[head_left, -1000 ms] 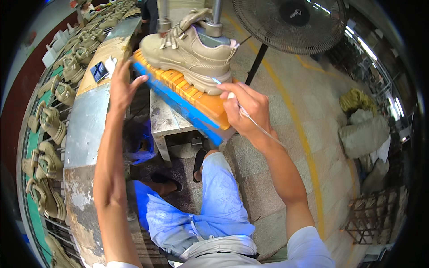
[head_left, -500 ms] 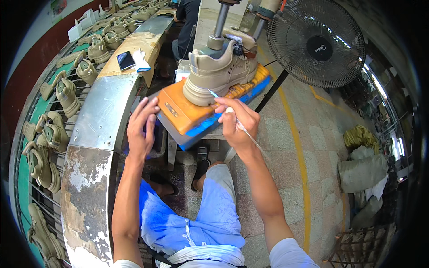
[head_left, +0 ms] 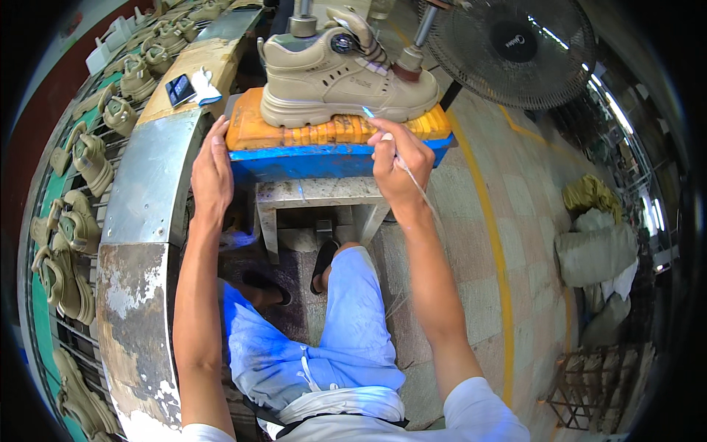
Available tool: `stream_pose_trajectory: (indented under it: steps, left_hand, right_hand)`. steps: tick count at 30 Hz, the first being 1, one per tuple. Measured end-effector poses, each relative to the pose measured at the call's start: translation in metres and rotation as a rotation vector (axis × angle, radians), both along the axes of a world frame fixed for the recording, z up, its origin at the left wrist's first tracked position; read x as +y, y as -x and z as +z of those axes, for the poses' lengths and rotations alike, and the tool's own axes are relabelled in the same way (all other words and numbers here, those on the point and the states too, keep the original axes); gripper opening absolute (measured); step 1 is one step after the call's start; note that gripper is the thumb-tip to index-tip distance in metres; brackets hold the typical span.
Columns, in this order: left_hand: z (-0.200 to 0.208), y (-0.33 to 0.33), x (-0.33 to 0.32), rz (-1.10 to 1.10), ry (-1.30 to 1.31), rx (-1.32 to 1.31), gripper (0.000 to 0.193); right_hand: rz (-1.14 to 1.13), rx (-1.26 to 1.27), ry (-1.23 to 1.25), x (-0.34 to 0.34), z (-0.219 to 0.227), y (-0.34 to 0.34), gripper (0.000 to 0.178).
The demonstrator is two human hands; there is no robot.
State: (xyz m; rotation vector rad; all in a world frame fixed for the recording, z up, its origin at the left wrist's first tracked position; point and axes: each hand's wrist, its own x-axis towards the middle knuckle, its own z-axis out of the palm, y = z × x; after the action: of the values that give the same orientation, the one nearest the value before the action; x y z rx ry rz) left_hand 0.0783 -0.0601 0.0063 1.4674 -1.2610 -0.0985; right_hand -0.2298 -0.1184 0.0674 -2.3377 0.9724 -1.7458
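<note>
A beige high-top shoe (head_left: 324, 77) stands on an orange pad (head_left: 247, 121) over a blue base (head_left: 294, 168), toe to the right. Metal press rods (head_left: 303, 22) bear down into its collar and on its toe. My left hand (head_left: 212, 173) is open, fingers stretched out against the pad's left end. In my right hand (head_left: 401, 162) is a slim pen-like tool (head_left: 367, 112), pinched between the fingers. Its bluish tip is at the lower edge of the shoe's sole; I cannot tell whether it touches. A thin pale cord (head_left: 423, 193) trails back from that hand.
Several beige shoes (head_left: 92, 158) sit on a rack along the left. A metal-topped bench (head_left: 151, 180) beside it carries a phone (head_left: 179, 90) and a white cloth (head_left: 204, 85). A black fan (head_left: 508, 48) stands at the far right. Sacks (head_left: 596, 254) lie on the right.
The pad and shoe have swung clockwise, from slanting away to lying crosswise before me. My left hand's fingers have drawn together along the pad's end. The tool tip has gone from heel to mid-sole.
</note>
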Motion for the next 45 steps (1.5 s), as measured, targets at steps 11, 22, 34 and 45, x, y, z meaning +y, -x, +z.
stream_pose_trajectory:
  steps: [11,22,34,45]
  left_hand:
    - [-0.001,-0.025,-0.027,-0.148,-0.059,0.073,0.056]
    - [-0.008,-0.047,-0.090,-0.214,-0.143,0.163,0.056]
    - [-0.031,-0.090,-0.093,-0.246,-0.042,0.222,0.041]
    - [0.007,0.139,0.117,-0.188,0.042,0.315,0.028]
  right_hand:
    - [-0.071,0.126,0.046,0.002,0.035,0.034,0.020]
    - [-0.166,0.163,0.070,0.032,0.039,0.085,0.019]
    - [-0.093,-0.095,0.157,0.045,0.058,0.129,0.026]
    - [0.011,0.078,-0.285,0.065,0.014,-0.002,0.053]
